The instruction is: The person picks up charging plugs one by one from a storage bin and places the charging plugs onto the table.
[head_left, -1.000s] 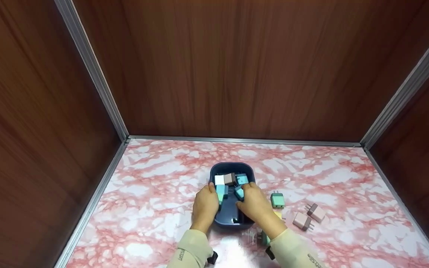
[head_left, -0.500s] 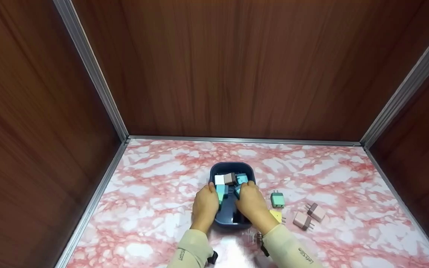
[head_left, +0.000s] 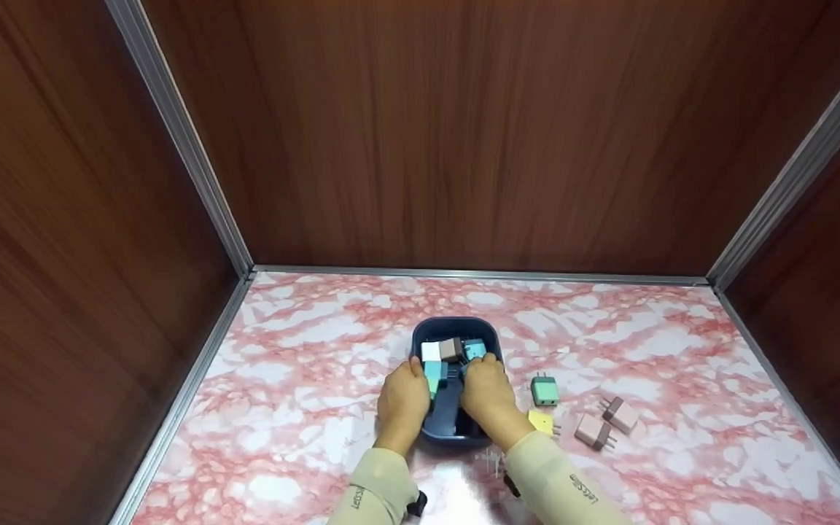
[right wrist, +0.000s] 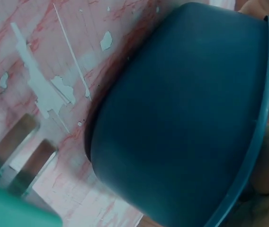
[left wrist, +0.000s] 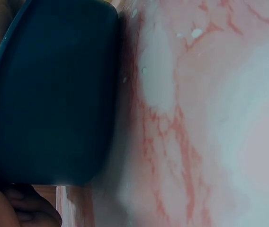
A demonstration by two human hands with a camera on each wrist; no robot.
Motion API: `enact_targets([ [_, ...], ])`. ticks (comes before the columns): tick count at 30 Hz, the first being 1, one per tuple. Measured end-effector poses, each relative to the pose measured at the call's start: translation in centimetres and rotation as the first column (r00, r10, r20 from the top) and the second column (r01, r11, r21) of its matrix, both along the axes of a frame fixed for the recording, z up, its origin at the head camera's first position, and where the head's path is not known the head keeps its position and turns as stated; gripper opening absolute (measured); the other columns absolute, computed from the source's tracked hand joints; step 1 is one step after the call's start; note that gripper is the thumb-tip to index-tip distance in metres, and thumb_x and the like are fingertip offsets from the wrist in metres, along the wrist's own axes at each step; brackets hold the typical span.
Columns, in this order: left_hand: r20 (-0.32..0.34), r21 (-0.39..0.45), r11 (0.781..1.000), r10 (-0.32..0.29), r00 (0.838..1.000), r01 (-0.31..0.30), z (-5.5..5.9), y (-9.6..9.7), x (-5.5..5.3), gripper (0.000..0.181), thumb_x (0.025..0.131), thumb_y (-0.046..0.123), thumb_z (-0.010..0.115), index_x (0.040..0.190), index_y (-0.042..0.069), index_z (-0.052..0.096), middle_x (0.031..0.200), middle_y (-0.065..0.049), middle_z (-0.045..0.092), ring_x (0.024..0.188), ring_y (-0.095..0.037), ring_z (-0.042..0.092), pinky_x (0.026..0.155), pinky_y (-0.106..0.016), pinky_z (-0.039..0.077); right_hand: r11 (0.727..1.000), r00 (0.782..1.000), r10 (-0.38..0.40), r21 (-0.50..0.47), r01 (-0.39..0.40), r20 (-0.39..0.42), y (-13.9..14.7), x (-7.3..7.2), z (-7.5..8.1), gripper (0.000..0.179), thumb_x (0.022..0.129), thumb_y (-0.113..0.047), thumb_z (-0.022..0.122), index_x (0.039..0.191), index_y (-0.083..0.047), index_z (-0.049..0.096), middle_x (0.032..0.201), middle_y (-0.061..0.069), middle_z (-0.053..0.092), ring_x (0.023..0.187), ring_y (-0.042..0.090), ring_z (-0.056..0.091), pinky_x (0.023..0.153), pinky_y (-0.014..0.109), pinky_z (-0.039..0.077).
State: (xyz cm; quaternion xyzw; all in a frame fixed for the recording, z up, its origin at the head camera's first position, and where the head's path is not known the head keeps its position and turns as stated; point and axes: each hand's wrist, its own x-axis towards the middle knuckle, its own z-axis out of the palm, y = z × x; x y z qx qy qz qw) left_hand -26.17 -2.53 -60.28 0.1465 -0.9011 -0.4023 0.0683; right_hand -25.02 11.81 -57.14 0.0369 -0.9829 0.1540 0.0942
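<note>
Fingers of the left hand (head_left: 402, 402) grip the tub (head_left: 443, 414) at nine o'clock; right hand (head_left: 491, 397), at three, hides its hold. Likely arranging plugs (head_left: 450, 351); next wants gentle seating.

Left hand (head_left: 402, 405) and right hand (head_left: 491, 397) bare. Pale cream left sleeve (head_left: 382, 477), right sleeve (head_left: 555, 474), both with dark lettering (head_left: 584, 488), right reads "LetsSlim". Small black piece (head_left: 417, 504) at left cuff.

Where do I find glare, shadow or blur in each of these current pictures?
Head view: strong glare on the tabletop near the picture's bottom edge; left wrist view: a washed-out patch at right, shadow beside the dark blue bin; right wrist view: the green charger at lower left looks blurred, shadow lies along the bin's base.
</note>
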Motion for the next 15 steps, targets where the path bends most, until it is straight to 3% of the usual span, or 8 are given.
enact_targets([
  [15, 0.006, -0.033, 0.999, 0.003, 1.0, -0.003, -0.2, 0.0, 0.0, 0.046, 0.108, 0.046, 0.04, 0.096, 0.017, 0.073, 0.106, -0.01, 0.076, 0.099, -0.034, 0.072, 0.076, -0.055, 0.051, 0.996, 0.993, -0.049, 0.068, 0.056, -0.11, -0.7, -1.2, -1.7, 0.024, 0.083, -0.003, 0.069, 0.102, 0.011, 0.064, 0.097, 0.026, 0.057, 0.089, 0.041, 0.062, 0.075, 0.051, 0.057],
])
